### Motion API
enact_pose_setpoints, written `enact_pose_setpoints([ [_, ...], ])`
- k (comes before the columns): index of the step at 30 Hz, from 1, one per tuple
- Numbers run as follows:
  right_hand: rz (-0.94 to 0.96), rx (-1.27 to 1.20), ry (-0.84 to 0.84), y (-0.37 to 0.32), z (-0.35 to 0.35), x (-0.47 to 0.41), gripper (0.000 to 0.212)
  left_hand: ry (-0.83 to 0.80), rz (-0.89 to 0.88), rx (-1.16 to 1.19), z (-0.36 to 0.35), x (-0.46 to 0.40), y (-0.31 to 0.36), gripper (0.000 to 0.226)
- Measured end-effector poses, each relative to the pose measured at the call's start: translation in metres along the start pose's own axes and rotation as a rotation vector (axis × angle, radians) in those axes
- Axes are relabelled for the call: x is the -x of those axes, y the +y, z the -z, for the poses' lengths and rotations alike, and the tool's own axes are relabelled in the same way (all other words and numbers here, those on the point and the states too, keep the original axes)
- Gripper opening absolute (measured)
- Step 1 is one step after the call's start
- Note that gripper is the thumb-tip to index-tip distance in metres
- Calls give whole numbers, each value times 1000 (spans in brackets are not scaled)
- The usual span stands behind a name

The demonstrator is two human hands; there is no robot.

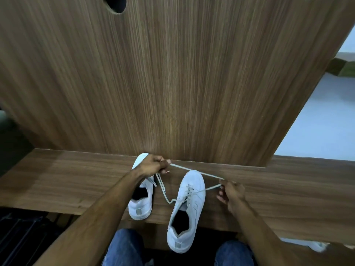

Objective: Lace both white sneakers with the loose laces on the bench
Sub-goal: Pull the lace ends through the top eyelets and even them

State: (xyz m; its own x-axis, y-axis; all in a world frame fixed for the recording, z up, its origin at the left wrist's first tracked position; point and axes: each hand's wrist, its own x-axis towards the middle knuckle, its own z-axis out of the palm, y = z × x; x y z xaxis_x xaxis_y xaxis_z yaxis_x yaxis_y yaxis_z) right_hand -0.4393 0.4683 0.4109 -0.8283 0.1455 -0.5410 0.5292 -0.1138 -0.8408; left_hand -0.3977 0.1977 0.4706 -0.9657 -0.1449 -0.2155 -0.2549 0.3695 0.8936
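Left hand [153, 164] and right hand [231, 191] are pinching a lace [197, 172] over 2 sneakers [189, 204] on the desk [76, 179].

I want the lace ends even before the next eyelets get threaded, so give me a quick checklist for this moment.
1. Left hand grips a lace end: ok.
2. Right hand pinches the other end: ok.
3. Lace runs through the right sneaker: ok.
4. Both ends equal in length: cannot tell.
5. Left sneaker laced: not ok, as far as its visible part shows.
6. Right sneaker steady on the bench: not ok, its heel overhangs the front edge.
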Motion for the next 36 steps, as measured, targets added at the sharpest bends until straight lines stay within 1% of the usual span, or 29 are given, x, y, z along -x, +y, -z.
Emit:
enact_pose_setpoints([
  [2, 41, 66, -21, 7, 1, 3, 6, 14, 5, -4, 0, 0, -9, 31],
  [3, 97, 116, -52, 8, -2, 6, 10, 6, -3, -5, -3, 2, -8, 30],
  [5, 257, 246, -186, 6, -16, 17, 29, -36, -36, -9, -15, 5, -2, 28],
  [7, 397, 365, -373, 3, -35, 29, 40, -87, -58, -15, -30, 6, 6, 26],
  [8, 462, 428, -444, 3, -44, 33, 38, -116, -65, -5, -36, 5, 9, 24],
  [9, 530, 493, -481, 3, -52, 36, 30, -144, -64, 12, -41, 4, 11, 23],
  [10, 592, 550, -485, 3, -58, 36, 20, -165, -62, 27, -45, 4, 12, 22],
  [11, 633, 583, -475, 4, -61, 35, 17, -173, -53, 31, -47, 3, 13, 21],
  [13, 636, 583, -416, 4, -59, 30, 27, -154, -45, 20, -46, 4, 12, 22],
  [14, 606, 552, -384, 3, -54, 28, 29, -127, -43, -4, -43, 5, 9, 23],
  [17, 453, 459, -276, 3, -35, 18, 22, -31, -5, -39, -28, 5, -6, 27],
  [20, 380, 485, -218, 11, -19, 8, 23, 81, 31, 9, -20, 11, -14, 30],
  [22, 370, 552, -239, 17, -15, 6, 27, 178, 45, 143, -23, 14, -13, 27],
  [24, 349, 580, -287, 22, -17, 9, 25, 263, 77, 361, -29, 17, -6, 20],
  [27, 358, 558, -333, 29, -28, 16, 12, 350, 158, 712, -38, 15, 8, 14],
  [28, 393, 571, -329, 33, -32, 18, 19, 387, 154, 808, -40, 13, 12, 13],
  [29, 442, 634, -321, 38, -34, 20, 24, 426, 128, 898, -42, 12, 19, 12],
  [31, 502, 787, -334, 47, -35, 27, 24, 485, 47, 979, -46, 9, 26, 13],
  [32, 511, 848, -346, 53, -34, 30, 27, 496, -11, 937, -48, 8, 28, 15],
  [33, 507, 898, -348, 58, -33, 30, 32, 495, -72, 834, -50, 8, 26, 17],
  [34, 505, 929, -349, 62, -32, 28, 35, 487, -125, 658, -52, 9, 22, 18],
  [36, 493, 949, -346, 70, -30, 23, 26, 422, -194, 193, -60, 11, 4, 19],
])
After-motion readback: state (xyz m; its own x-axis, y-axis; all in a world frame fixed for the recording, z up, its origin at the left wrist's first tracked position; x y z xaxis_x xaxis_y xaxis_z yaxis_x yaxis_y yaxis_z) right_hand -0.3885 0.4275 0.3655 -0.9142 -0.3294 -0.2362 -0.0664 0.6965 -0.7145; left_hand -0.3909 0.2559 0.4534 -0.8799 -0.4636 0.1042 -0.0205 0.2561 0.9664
